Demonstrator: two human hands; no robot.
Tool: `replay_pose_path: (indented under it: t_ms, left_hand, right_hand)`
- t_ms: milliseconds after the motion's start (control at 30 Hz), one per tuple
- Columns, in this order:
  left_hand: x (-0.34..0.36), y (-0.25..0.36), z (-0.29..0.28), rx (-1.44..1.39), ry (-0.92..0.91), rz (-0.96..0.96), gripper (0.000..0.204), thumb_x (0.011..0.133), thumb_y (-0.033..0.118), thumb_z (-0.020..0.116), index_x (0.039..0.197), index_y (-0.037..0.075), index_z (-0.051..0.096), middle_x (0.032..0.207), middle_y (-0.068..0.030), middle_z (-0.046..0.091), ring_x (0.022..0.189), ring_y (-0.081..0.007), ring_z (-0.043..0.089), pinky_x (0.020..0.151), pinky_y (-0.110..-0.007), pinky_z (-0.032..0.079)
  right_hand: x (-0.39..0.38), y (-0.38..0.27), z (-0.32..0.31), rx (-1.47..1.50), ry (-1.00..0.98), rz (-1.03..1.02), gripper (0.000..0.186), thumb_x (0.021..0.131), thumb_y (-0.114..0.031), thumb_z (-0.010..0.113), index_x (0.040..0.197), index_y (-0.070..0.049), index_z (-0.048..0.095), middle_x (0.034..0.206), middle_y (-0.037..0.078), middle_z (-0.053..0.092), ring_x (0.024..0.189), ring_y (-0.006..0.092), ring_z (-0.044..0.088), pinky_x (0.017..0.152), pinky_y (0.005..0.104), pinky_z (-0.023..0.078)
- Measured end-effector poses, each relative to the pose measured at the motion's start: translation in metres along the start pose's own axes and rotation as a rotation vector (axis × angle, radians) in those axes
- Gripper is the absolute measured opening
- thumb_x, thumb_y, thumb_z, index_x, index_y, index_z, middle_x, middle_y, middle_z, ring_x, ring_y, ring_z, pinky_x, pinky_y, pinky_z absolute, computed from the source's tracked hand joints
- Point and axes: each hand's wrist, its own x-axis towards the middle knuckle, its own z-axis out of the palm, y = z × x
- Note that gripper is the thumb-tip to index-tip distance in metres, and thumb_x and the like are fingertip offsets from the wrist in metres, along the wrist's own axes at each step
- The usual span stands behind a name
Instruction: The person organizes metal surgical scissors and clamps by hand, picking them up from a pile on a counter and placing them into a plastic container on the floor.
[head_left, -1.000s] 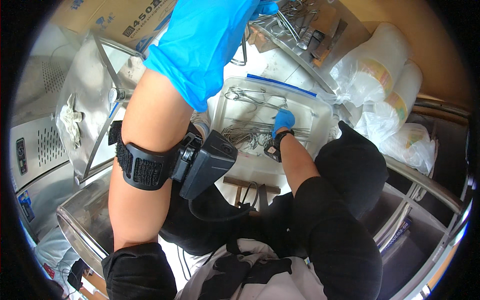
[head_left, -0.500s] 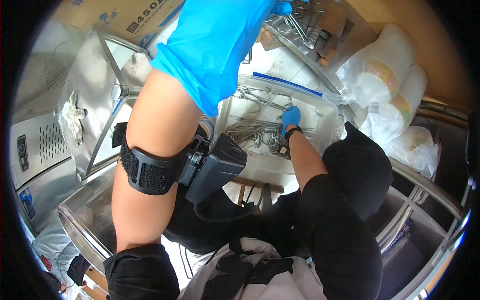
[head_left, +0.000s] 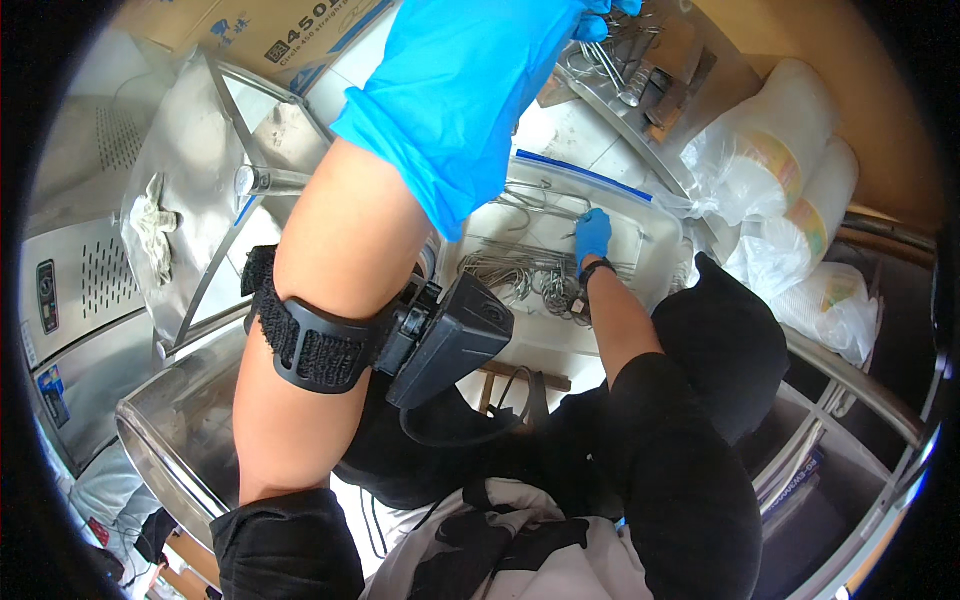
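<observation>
My left hand, in a long loose blue glove, reaches far forward to the top edge. Its curled fingertips are just above a bunch of metal wire hooks; what they hold is hidden. A black wrist device is strapped to that forearm. My right hand, in a short blue glove with a dark band at the wrist, is inside a white plastic bin. Its closed fingers meet the end of a long metal hook. A pile of tangled metal hooks lies beside this hand.
A metal tray stands beyond the bin. Bagged white rolls lie at the right. A cardboard box is at the far left, near a steel panel with a pale glove hanging on it. A metal rail runs at the right.
The view has shifted slightly, so most things appear a little further right and lower. My left fingertips have moved slightly right over the tray. My right hand stays at the hook's end.
</observation>
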Motion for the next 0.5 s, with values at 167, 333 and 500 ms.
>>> replay_pose_path:
  t_ms: [167,333,500]
  left_hand:
    - [0.005,-0.005,-0.001,-0.036,-0.011,-0.012,0.017,0.083,0.011,0.054,0.084,-0.003,0.064,0.074,-0.0066,0.062,0.061,-0.0109,0.054,0.057,-0.022,0.045]
    - [0.015,-0.007,0.004,-0.055,-0.049,-0.039,0.017,0.083,0.011,0.054,0.084,-0.003,0.064,0.073,-0.0064,0.062,0.06,-0.0109,0.054,0.057,-0.022,0.045]
    - [0.011,-0.006,-0.006,0.002,-0.123,-0.146,0.022,0.085,0.016,0.051,0.093,-0.001,0.063,0.083,-0.0056,0.062,0.064,-0.0092,0.052,0.059,-0.021,0.043]
  right_hand:
    - [0.001,0.0,-0.001,0.14,0.168,0.05,0.006,0.075,-0.007,0.054,0.08,-0.005,0.054,0.081,0.019,0.057,0.077,0.0378,0.055,0.069,0.0439,0.044]
    - [-0.001,-0.002,-0.01,0.142,0.183,0.067,0.007,0.076,-0.009,0.055,0.081,-0.005,0.055,0.08,0.019,0.057,0.077,0.0384,0.055,0.069,0.043,0.044]
    - [-0.008,-0.046,-0.041,0.373,0.11,-0.138,0.006,0.077,-0.009,0.055,0.081,-0.005,0.058,0.072,0.017,0.06,0.069,0.0312,0.059,0.064,0.0381,0.048]
